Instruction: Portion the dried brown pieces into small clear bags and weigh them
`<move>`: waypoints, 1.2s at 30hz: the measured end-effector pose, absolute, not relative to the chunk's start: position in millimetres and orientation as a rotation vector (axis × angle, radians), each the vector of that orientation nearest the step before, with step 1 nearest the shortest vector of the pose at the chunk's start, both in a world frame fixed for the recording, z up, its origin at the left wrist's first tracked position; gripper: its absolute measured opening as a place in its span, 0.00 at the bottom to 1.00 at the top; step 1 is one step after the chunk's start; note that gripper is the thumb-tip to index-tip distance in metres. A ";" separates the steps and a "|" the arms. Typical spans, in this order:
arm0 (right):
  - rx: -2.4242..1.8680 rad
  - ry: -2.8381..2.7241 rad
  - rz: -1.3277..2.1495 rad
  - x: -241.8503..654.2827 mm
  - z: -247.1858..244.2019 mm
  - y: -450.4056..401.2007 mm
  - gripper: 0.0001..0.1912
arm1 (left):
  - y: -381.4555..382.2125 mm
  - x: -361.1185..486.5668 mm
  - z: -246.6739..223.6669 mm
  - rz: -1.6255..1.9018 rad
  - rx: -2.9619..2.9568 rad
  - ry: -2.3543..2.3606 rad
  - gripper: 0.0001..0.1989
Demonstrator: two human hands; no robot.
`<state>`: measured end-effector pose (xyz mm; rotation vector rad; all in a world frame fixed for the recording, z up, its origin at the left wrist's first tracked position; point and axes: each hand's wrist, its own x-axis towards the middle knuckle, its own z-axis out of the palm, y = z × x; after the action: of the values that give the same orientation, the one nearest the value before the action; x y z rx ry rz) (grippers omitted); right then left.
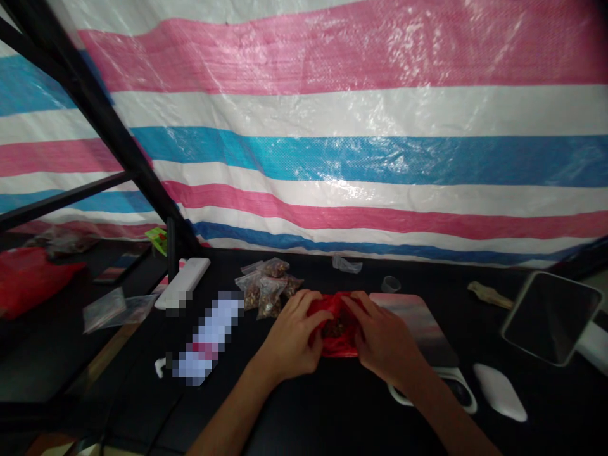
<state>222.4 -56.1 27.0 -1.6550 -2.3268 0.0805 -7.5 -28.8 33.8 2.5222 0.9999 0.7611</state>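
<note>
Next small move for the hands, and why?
Probably spread the red bag a little wider: the left hand and right hand are on opposite sides of it, and the brown bits inside show only through a partly crumpled opening.

The red bag (341,346) looks plastic, the striped sheet (361,158) glossy woven plastic.

L hand (295,332), R hand (384,339) hold red bag (340,348); baggies (270,299) nr.
</note>
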 end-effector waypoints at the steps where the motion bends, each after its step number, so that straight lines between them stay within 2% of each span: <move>1: -1.669 -2.328 0.070 222.8 26.1 -56.0 0.35 | -26.4 -8.0 31.5 0.717 2.497 1.063 0.25; 4: -1.715 -2.327 0.035 223.5 23.1 -55.6 0.36 | -19.9 -11.1 23.1 0.653 2.448 1.214 0.25; 10: -1.650 -2.308 -0.007 222.1 27.3 -55.3 0.34 | -19.5 -14.1 19.3 0.646 2.463 1.251 0.36; 16: -1.562 -2.128 -0.118 227.3 39.5 -51.4 0.20 | -22.5 -13.5 34.4 0.626 2.506 1.248 0.17; 18: -1.609 -2.023 -0.172 232.3 41.5 -46.2 0.17 | -23.4 -14.0 38.5 0.665 2.506 1.257 0.13; 23: -1.733 -2.009 -0.173 244.0 49.5 -13.1 0.13 | -26.0 -16.9 39.6 0.896 2.506 1.132 0.18; 30: -1.846 -2.196 -0.096 242.7 52.2 56.9 0.15 | -25.7 -12.8 30.4 1.011 2.437 1.005 0.13; 32: -1.868 -2.214 -0.055 241.1 52.8 64.4 0.15 | -24.9 -11.0 28.0 1.027 2.378 1.040 0.13; 36: -1.854 -2.154 0.044 232.8 63.6 45.5 0.08 | -24.9 -8.7 25.2 1.084 2.192 1.177 0.16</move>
<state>232.8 45.5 63.6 -1.8536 -2.1537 0.0441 -8.7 -24.9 25.2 2.1923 1.1769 1.0844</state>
